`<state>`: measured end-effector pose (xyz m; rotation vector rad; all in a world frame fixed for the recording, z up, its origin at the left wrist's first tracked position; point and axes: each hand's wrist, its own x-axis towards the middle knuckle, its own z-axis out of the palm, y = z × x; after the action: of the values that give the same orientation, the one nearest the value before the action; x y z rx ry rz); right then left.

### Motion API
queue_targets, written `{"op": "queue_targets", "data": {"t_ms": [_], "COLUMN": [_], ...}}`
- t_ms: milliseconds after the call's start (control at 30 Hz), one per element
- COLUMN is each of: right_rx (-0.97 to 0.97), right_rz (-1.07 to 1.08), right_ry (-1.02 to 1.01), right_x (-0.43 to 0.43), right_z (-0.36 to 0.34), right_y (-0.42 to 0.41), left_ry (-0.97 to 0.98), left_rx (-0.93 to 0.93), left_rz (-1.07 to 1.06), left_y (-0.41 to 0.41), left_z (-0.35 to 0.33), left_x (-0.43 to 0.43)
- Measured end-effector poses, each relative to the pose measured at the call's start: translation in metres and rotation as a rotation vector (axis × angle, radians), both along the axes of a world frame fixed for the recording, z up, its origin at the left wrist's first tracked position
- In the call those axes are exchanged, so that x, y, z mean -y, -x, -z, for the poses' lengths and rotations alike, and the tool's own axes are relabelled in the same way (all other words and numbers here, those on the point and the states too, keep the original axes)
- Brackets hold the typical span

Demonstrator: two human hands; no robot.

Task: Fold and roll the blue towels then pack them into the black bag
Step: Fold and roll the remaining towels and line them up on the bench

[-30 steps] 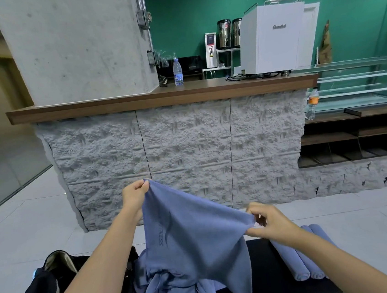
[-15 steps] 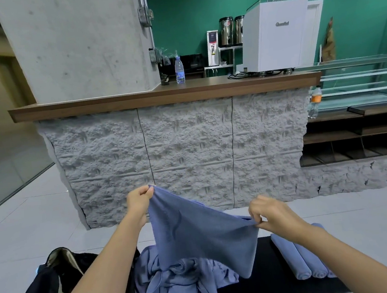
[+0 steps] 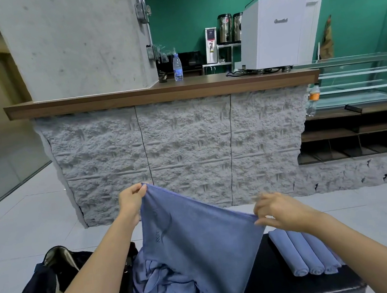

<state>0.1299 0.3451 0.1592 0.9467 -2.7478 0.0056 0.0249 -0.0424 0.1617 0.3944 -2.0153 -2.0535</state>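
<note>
Right now both hands are up in front of the person, well apart, with one blue towel (image 3: 197, 236) stretched between them. The left hand (image 3: 131, 201) pinches a top corner, raised higher; the right hand (image 3: 280, 211) is a little blurred and sits lower, its thumb and fingers nipping the far end of the same edge, so the top edge slopes down to the right. The cloth hangs in a point — a dark logo shows near its left side.

Under it, a crumpled heap of blue towels (image 3: 164, 290) lies on the black bench (image 3: 280, 280). The black bag (image 3: 42, 286) slumps just left of the heap, its mouth gaping and pale lining showing. To the right on the bench three rolled towels (image 3: 304, 251) lie side by side, touching — apart from the heap.

A rough stone wall (image 3: 188, 151) stands behind.
</note>
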Motion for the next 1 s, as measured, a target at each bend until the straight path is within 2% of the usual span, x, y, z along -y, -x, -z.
{"op": "queue_targets", "data": {"t_ms": [67, 133, 300, 333, 367, 467, 500, 567, 633, 700, 767, 800, 833, 900, 933, 1000], "right_rx": [0.195, 0.283, 0.084, 0.063, 0.078, 0.122, 0.096, 0.080, 0.172, 0.412, 0.682, 0.732, 0.703, 0.452, 0.344, 0.281], "right_rz": [0.177, 0.338, 0.456, 0.474, 0.499, 0.562, 0.568, 0.580, 0.546, 0.448, 0.393, 0.458, 0.573, 0.818, 0.854, 0.766], "right_ry": [0.124, 0.396, 0.912, 0.932, 0.865, 0.496, 0.451, 0.526, 0.800, 1.180, 1.476, 1.545, 1.557, 1.460, 1.422, 1.400], "right_x": [-0.001, 0.000, 0.010, 0.011, 0.010, 0.006, 0.008, 0.009, 0.007, 0.006, 0.003, 0.002, 0.005, 0.020, 0.034, 0.069], "right_z": [-0.002, -0.004, -0.017, -0.021, -0.022, -0.014, -0.014, -0.017, -0.021, -0.024, -0.022, -0.018, -0.014, -0.005, -0.004, -0.005], "right_y": [0.002, 0.006, 0.019, 0.021, 0.024, 0.036, 0.039, 0.037, 0.031, 0.023, 0.024, 0.028, 0.032, 0.041, 0.044, 0.047], "left_ry": [-0.012, -0.022, -0.041, -0.043, -0.022, 0.031, 0.000, -0.039, -0.106, -0.209, -0.282, -0.284, -0.263, -0.196, -0.177, -0.166], "left_rx": [-0.005, 0.000, 0.006, 0.003, 0.004, 0.006, -0.007, -0.024, -0.036, -0.016, 0.091, 0.177, 0.267, 0.350, 0.326, 0.224], "left_rz": [0.006, 0.028, 0.131, 0.140, 0.151, 0.190, 0.197, 0.190, 0.222, 0.281, 0.308, 0.292, 0.254, 0.132, 0.094, 0.106], "left_y": [-0.003, -0.005, -0.015, -0.018, -0.020, -0.028, -0.028, -0.029, -0.031, -0.031, -0.029, -0.028, -0.026, -0.024, -0.024, -0.026], "left_z": [0.001, 0.004, 0.008, 0.010, 0.015, 0.027, 0.028, 0.025, 0.021, 0.018, 0.015, 0.016, 0.017, 0.020, 0.019, 0.014], "left_x": [0.000, 0.003, 0.013, 0.015, 0.017, 0.017, 0.015, 0.017, 0.021, 0.028, 0.032, 0.031, 0.026, 0.004, -0.013, -0.055]}}
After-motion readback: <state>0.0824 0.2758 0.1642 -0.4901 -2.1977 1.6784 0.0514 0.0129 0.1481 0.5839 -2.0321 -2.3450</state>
